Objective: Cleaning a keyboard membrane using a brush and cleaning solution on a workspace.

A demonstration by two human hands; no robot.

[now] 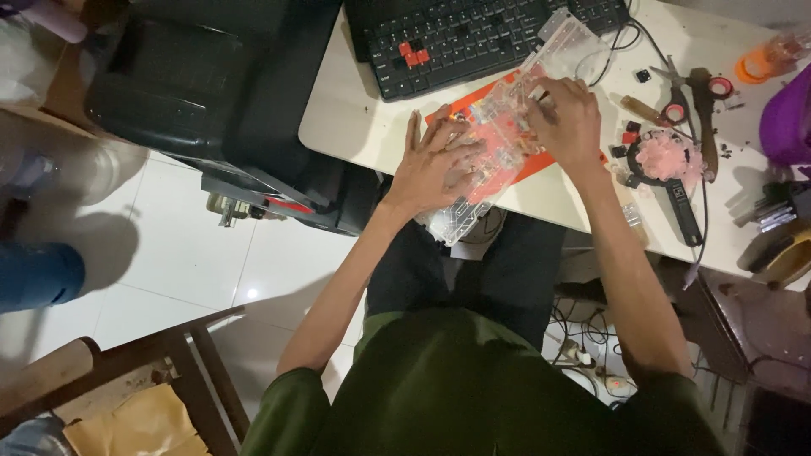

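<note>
left hand (435,165) flat, right hand (568,118) pinching

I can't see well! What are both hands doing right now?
Left hand: open, lying flat on the clear keyboard frame.
Right hand: closed, fingers pinching something small I cannot make out.

Your clear plastic keyboard case (498,135) lies diagonally on the orange mat (534,165), its near end overhanging the white desk's (355,110) edge.

We sit at a home hobby desk (355,127): keyboard (473,38), scissors (676,84), tape rolls (720,86), tiled floor (169,262), wooden chair (127,371)
</note>
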